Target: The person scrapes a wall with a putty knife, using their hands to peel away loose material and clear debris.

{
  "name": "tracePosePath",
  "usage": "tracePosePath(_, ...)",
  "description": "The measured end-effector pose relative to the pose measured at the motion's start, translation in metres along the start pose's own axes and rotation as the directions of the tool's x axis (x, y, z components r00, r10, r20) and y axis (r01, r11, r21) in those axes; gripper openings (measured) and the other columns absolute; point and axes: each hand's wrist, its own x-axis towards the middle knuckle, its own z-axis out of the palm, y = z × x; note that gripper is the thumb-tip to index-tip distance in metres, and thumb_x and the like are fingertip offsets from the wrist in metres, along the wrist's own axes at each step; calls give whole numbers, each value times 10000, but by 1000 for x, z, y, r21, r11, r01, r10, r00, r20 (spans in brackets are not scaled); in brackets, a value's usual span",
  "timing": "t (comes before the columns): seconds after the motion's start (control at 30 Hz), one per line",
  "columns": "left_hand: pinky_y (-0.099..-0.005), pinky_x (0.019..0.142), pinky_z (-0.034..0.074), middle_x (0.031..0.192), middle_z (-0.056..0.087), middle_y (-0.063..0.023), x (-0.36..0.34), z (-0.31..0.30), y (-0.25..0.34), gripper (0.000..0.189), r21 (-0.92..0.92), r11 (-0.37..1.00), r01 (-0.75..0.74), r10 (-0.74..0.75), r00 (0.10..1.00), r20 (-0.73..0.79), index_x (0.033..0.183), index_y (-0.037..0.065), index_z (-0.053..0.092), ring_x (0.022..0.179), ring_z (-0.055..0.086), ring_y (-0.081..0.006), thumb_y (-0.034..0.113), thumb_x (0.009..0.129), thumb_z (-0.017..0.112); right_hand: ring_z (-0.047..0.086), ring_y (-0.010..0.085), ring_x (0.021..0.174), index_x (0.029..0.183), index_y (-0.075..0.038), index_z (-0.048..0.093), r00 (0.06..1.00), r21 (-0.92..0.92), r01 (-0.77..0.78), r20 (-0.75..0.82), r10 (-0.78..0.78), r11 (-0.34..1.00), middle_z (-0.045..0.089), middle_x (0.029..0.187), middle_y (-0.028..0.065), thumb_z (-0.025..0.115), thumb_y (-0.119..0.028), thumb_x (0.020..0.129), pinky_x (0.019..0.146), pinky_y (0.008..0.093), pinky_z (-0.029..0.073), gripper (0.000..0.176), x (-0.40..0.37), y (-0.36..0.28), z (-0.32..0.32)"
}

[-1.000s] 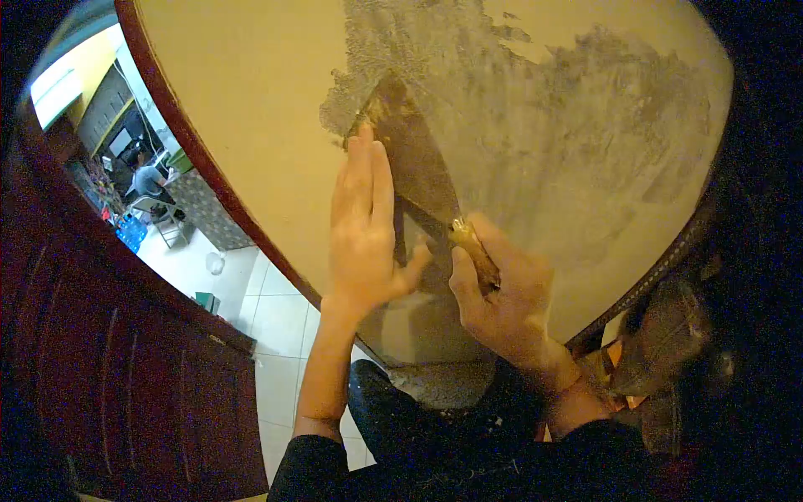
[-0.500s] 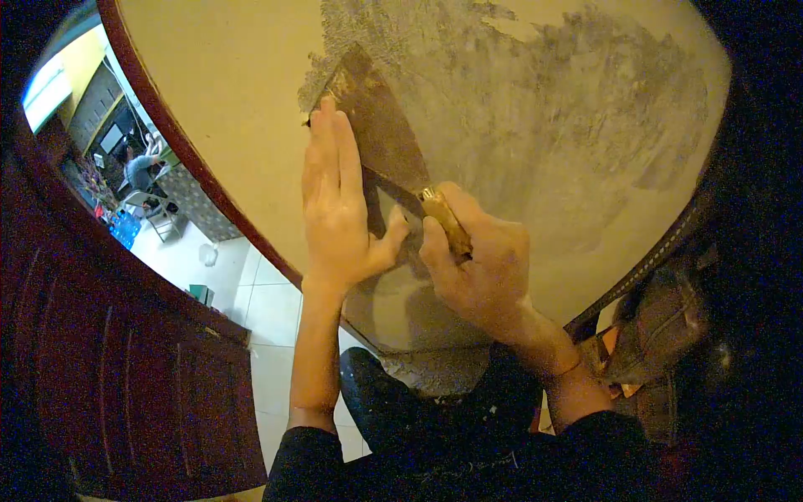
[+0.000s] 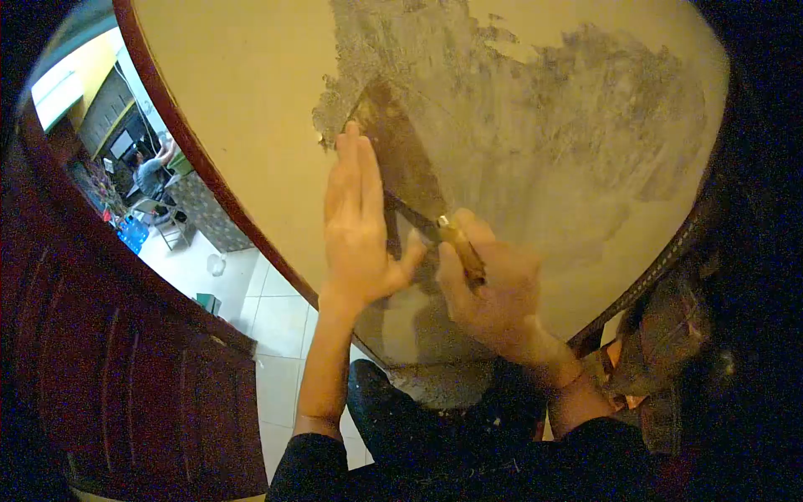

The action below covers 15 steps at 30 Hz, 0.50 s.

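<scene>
My right hand [image 3: 498, 289] grips the wooden handle of a scraper [image 3: 411, 151] with a broad, dark blade. The blade lies against a cream surface [image 3: 251, 100] that carries a rough grey patch [image 3: 519, 142]. My left hand [image 3: 355, 230] presses flat along the blade's left side, fingers stretched upward and thumb spread toward the handle. Its fingertips rest near the blade's upper left edge and hide part of it. A small ragged clump [image 3: 322, 138] shows at the grey patch's left border, just beyond those fingertips.
Dark red trim [image 3: 184, 134] borders the surface on the left, with a dark panelled door [image 3: 142, 360] below. Beyond lie a tiled floor [image 3: 280, 326], a chair [image 3: 167, 226] and another person [image 3: 152, 176]. A brown bag-like item [image 3: 661, 343] is at lower right.
The whole view has shifted slightly, so everything appears farther right and lower. Both hands and the scraper have also slid a little down and right across the surface, keeping their hold.
</scene>
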Motion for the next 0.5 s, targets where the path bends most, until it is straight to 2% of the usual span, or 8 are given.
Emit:
tracePosePath(0.1,-509,1181,210,1562,219,-314,8,-10,-9,999,19,1000,21,-20,1000,-23,1507,-96,210,1447,224,-473,219,682,676,632,284,531,1144,-13,617,999,-9,-36,12,36,999,613,646,163,659,-112,866,507,359,488,298,6,5,24)
tracePosePath(0.17,-507,1181,210,1559,218,-321,14,-17,-10,995,29,1000,5,-4,998,-62,1507,-97,207,1449,221,-474,211,682,671,635,261,527,1131,-6,626,1000,-41,3,9,-3,999,626,652,144,672,-103,860,508,355,491,292,10,6,31)
tracePosePath(0.23,-507,1178,215,1560,219,-320,9,-18,-5,1001,35,999,1,0,999,-38,1509,-95,205,1451,217,-473,214,683,678,638,258,530,1127,-2,630,1000,0,4,-7,-4,1000,632,655,141,677,-101,855,509,353,492,293,9,-3,15)
tracePosePath(0.3,-511,1172,221,1559,223,-318,0,-14,3,1000,-17,1000,1,0,998,55,1509,-93,206,1452,215,-472,226,689,680,641,255,532,1123,2,633,1000,42,-1,-19,2,999,638,658,138,683,-98,851,510,351,494,294,1,-7,3)
tracePosePath(0.37,-515,1172,221,1559,217,-319,-5,-4,5,1001,-21,1000,-5,5,999,33,1509,-92,210,1450,219,-473,238,692,685,641,245,533,1118,6,638,998,3,-56,7,56,998,640,661,136,685,-101,854,513,350,496,288,-7,-5,0)
tracePosePath(0.5,-518,1173,221,1561,207,-322,0,-6,-2,1010,4,1000,1,-1,1000,1,1508,-91,215,1448,225,-472,239,681,690,639,239,531,1123,7,638,998,-38,-25,-62,23,999,642,665,133,681,-103,859,514,351,497,289,-8,2,12)
